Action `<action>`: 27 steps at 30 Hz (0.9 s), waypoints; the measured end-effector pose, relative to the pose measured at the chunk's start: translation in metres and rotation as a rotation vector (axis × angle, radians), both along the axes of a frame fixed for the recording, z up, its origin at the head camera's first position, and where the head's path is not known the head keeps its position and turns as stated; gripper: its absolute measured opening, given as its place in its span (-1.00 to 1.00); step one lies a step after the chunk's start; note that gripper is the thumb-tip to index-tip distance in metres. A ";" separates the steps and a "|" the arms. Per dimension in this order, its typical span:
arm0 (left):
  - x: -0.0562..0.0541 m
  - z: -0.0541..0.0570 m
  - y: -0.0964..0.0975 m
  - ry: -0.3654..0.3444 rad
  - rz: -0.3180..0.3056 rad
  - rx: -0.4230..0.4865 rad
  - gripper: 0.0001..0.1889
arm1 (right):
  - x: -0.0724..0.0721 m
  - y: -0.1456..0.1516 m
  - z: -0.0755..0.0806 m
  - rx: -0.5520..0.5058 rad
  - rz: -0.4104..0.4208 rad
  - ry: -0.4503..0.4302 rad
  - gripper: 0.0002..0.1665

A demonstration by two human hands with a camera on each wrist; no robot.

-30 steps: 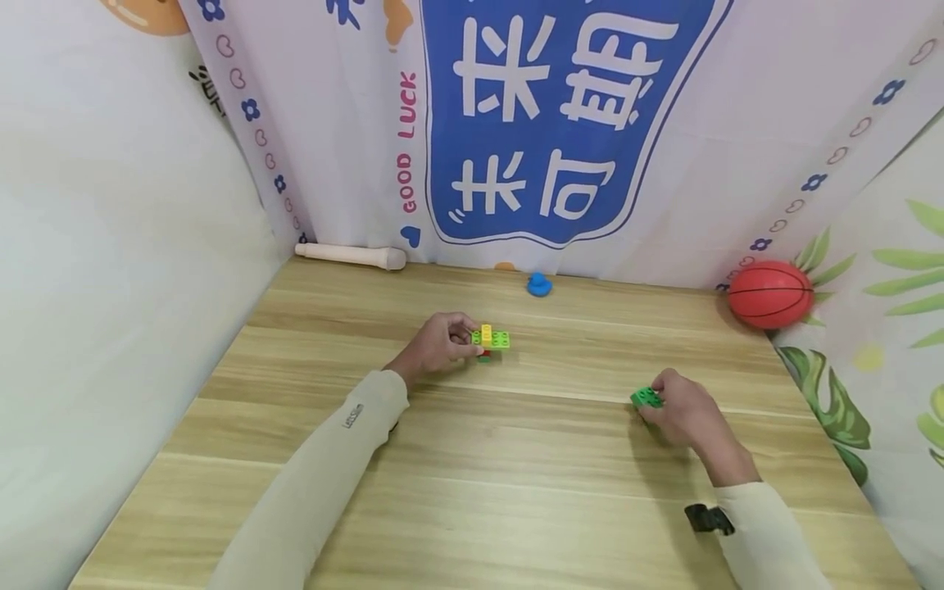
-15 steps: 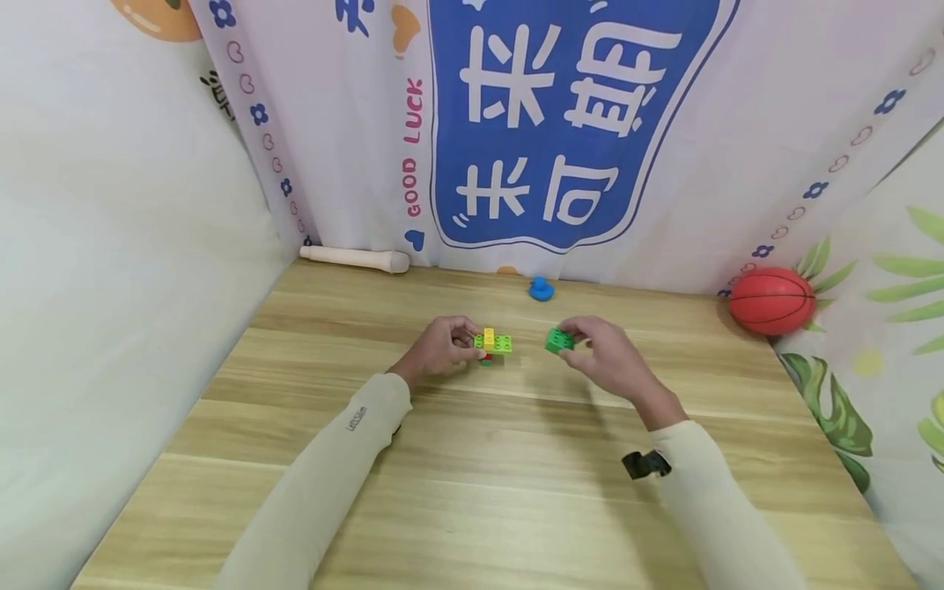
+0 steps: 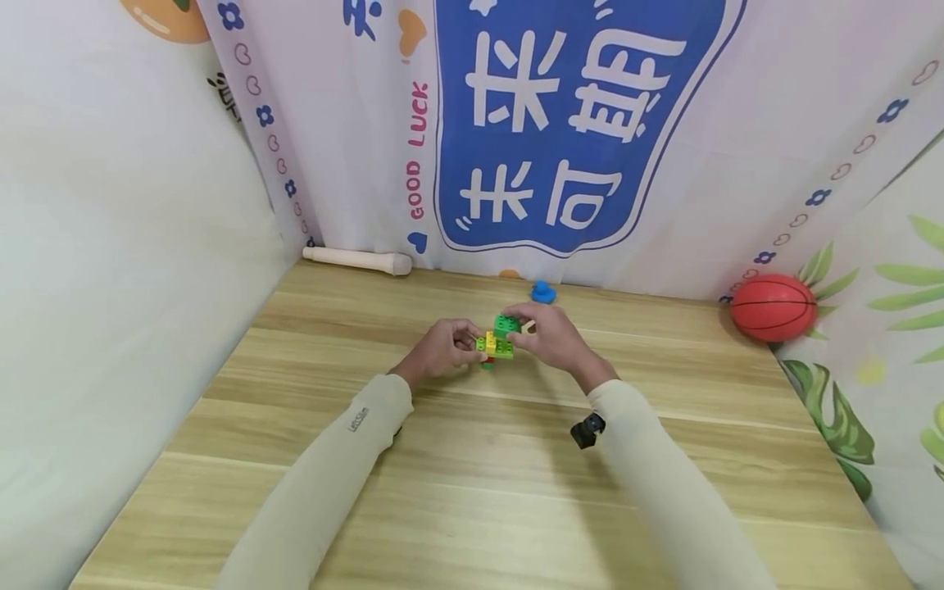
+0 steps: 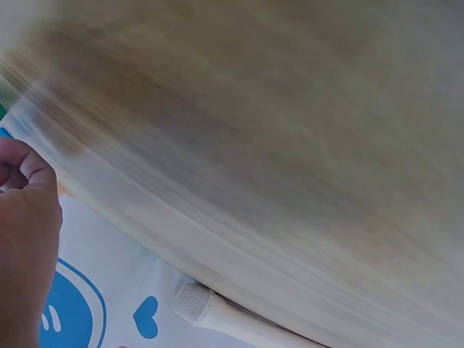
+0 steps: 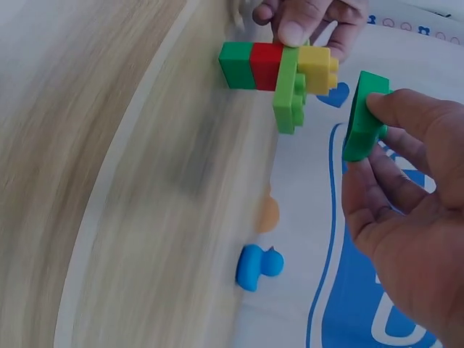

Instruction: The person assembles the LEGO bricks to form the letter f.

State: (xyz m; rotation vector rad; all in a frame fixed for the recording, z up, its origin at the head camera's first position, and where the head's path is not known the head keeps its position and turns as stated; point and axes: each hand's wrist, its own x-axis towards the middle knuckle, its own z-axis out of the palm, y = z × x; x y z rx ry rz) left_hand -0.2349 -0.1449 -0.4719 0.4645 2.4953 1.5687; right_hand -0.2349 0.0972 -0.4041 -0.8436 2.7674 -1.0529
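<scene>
My left hand (image 3: pixel 445 347) pinches a small stack of toy building blocks near the back middle of the table. In the right wrist view the stack runs from a green block (image 5: pixel 236 65) through a red block (image 5: pixel 266 67) and a light green plate (image 5: pixel 286 98) to a yellow block (image 5: pixel 315 69). Between thumb and fingers, my right hand (image 3: pixel 549 334) grips a separate green block (image 3: pixel 506 325). That block is held just above the light green plate, with a gap visible in the right wrist view. Only part of the left hand shows in the left wrist view.
A blue toy duck (image 3: pixel 543 292) sits at the table's back edge, just behind my right hand. A white microphone (image 3: pixel 357 260) lies at the back left. At the back right corner is a red ball (image 3: pixel 773 307). Cloth-covered walls border the wooden table (image 3: pixel 472 492).
My right hand has carried the green block leftward across the table to above the stack. My left hand stays in place, holding the stack.
</scene>
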 end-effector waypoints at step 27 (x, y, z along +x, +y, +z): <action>-0.001 0.001 0.001 0.005 -0.007 -0.012 -0.69 | -0.004 -0.016 0.000 0.124 0.032 -0.001 -0.56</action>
